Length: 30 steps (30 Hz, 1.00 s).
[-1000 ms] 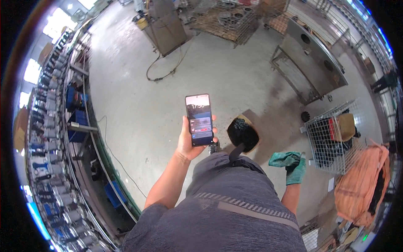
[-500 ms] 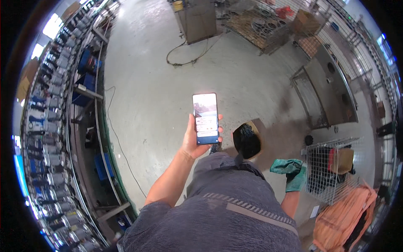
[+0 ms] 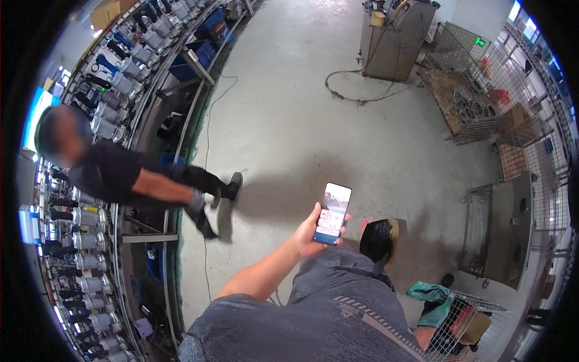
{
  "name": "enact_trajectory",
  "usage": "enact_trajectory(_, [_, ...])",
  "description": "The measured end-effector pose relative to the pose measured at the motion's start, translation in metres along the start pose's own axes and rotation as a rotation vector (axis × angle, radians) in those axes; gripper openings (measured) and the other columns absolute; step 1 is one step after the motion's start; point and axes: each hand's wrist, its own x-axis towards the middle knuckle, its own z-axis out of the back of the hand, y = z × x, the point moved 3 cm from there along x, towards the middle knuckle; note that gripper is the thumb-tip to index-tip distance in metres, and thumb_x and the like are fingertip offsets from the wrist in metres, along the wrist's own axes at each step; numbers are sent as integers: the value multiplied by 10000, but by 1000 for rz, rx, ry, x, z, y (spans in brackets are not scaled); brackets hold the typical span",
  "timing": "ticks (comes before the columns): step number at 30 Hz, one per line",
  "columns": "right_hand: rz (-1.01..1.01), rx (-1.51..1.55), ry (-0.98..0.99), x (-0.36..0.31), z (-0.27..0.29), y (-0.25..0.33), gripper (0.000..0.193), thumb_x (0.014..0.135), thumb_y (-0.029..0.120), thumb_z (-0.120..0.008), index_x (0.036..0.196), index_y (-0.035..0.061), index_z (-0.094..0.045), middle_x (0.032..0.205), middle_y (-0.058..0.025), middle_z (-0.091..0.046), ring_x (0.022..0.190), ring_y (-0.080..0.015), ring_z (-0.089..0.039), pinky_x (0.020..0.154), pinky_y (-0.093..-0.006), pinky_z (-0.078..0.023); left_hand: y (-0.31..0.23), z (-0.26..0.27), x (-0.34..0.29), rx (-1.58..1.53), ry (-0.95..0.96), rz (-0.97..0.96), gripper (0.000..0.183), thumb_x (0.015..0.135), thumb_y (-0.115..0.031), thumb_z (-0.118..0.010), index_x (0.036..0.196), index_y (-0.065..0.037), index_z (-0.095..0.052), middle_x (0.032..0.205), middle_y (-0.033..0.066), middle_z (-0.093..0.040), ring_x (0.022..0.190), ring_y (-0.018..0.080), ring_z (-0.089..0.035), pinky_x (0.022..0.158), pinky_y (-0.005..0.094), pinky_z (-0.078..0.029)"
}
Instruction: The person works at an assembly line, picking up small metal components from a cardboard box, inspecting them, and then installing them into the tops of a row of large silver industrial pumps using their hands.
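Note:
My left hand (image 3: pixel 307 239) is bare and wrapped round a smartphone (image 3: pixel 333 215), whose lit screen faces up toward me. On my right hand (image 3: pixel 435 312) is a green work glove. From its fingers hangs a crumpled green piece (image 3: pixel 423 292), which looks like a second glove. That hand is low at my right side, beside a wire mesh basket (image 3: pixel 482 304). An open carton (image 3: pixel 393 241) with something black in it stands on the floor just past the phone.
A person (image 3: pixel 114 172) in dark clothes stands at the left by a long rack (image 3: pixel 151 238) lined with metal parts. A metal cabinet (image 3: pixel 395 45) with a looped hose (image 3: pixel 338 96) stands far ahead. Mesh cages (image 3: pixel 461 108) and a metal frame (image 3: pixel 500 223) line the right.
The view has swung left, and a person has come into sight at the left. My left hand keeps hold of the smartphone; my right hand remains low beside the basket.

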Motion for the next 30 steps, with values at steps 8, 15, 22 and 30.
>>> enact_trajectory(8, [110, -30, -264, 47, 21, -6, 780, 979, 600, -402, 955, -121, -699, 989, -317, -719, 855, -518, -696, 813, -630, -589, -36, -12, 16, -26, 96, -116, 850, 970, -730, -419, 1445, -28, -482, 1357, 101, -586, 1011, 269, -600, 795, 429, -526])
enact_trajectory(15, [141, -37, -367, 34, 24, -3, 792, 982, 607, -389, 949, -120, -701, 980, -312, -722, 847, -509, -700, 821, -628, -587, -62, -4, 38, 175, 11, 3, 816, 994, -712, -390, 1470, -54, -468, 1360, 103, -603, 1003, 248, -628, 778, 425, -546])
enact_trajectory(22, [170, 15, -491, 4, 42, -19, 804, 985, 615, -377, 943, -119, -703, 971, -308, -725, 839, -500, -703, 829, -625, -586, -96, 48, 49, 2125, 365, 763, 729, 901, -119, -548, 1591, -274, -371, 1334, 142, -641, 1138, 296, -648, 956, 435, -503])
enact_trajectory(30, [154, 76, -612, -19, 58, -48, 818, 988, 624, -363, 936, -118, -705, 961, -303, -728, 831, -490, -707, 837, -622, -584, -52, 32, 88, 2087, 713, 900, 627, 915, -66, -475, 1516, -244, -507, 1491, 67, -571, 1332, 293, -563, 1113, 408, -433])
